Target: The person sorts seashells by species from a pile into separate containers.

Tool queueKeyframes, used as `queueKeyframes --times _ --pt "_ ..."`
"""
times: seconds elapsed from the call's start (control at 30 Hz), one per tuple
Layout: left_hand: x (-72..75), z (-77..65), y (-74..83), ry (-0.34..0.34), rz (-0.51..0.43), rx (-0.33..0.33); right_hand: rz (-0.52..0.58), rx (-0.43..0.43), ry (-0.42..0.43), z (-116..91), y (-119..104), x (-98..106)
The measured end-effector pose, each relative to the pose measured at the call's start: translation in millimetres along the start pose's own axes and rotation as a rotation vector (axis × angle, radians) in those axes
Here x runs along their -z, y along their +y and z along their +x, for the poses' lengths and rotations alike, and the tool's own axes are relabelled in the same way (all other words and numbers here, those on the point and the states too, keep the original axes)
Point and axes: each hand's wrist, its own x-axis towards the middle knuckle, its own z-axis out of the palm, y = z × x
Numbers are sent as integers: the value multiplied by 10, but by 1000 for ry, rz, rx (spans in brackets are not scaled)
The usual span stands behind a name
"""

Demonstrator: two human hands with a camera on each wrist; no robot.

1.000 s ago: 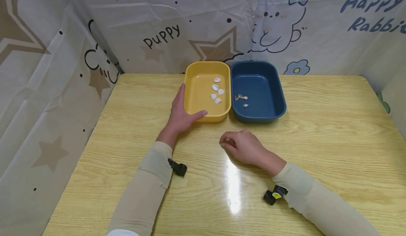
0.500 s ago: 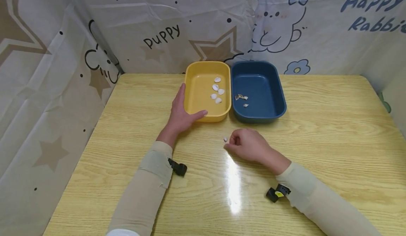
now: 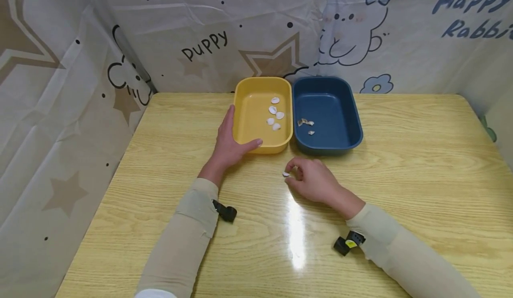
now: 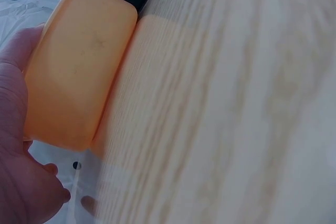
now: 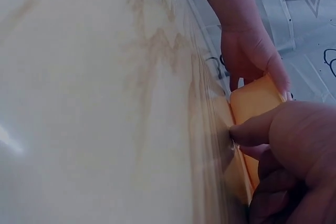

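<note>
In the head view my left hand (image 3: 230,144) rests on the near left corner of a yellow plastic bin (image 3: 250,149), fingers stretched along its left side and thumb across the front rim. Several white seashells (image 3: 273,110) lie inside that bin. Touching its right side stands a dark blue bin (image 3: 332,120) with several small brownish shells (image 3: 304,121). Just in front of the bins, my right hand (image 3: 314,180) pinches a small whitish seashell (image 3: 285,174) between thumb and forefinger. My right fingers mostly hide this shell in the right wrist view.
A wood-grain table (image 3: 421,164) carries both bins near its back edge. Behind and to the left hangs a pale printed cloth (image 3: 180,13). A bright light reflection (image 3: 295,235) lies on the tabletop in front of the right hand.
My right hand shifted right and its fingers parted from the small shell, then came back left around it. The shell has turned slightly. My left hand and both bins stayed put.
</note>
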Motion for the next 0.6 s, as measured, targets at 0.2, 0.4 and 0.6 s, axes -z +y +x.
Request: queueKeyframes --times 0.2,0.4,0.6 --pt "0 -2 7 4 -6 -4 -30 -5 -16 24 -13 -10" --pt "1 -8 6 4 -10 -6 -67 -66 -53 4 -10 28" --pt "2 -3 4 3 -8 -11 -85 -93 -41 -46 30 74"
